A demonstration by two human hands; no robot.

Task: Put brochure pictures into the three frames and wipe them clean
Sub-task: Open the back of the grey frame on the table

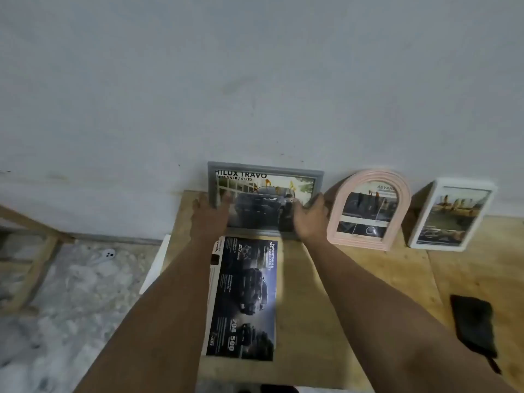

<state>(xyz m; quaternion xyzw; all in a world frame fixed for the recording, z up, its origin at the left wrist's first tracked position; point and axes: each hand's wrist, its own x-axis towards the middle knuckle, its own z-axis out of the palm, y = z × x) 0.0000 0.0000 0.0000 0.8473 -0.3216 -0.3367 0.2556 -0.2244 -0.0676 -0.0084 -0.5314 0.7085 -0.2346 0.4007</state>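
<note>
A grey rectangular frame (265, 173) with a truck picture leans against the wall at the back of the wooden table (317, 293). My left hand (211, 212) rests on its left edge and my right hand (310, 217) on its lower right corner, fingers spread. Whether either hand grips the frame is unclear through the blur. A pink arched frame (338, 222) and a white rectangular frame (419, 231) stand to the right, each with a picture inside. A car brochure (243, 296) lies flat in front of the grey frame. A black cloth (473, 324) lies at the right.
The wall (255, 80) stands right behind the frames. Left of the table is a marbled floor (71, 307) with a white plug (109, 254), a wooden stand (31, 265) and a white board (154, 265) leaning against the table's side.
</note>
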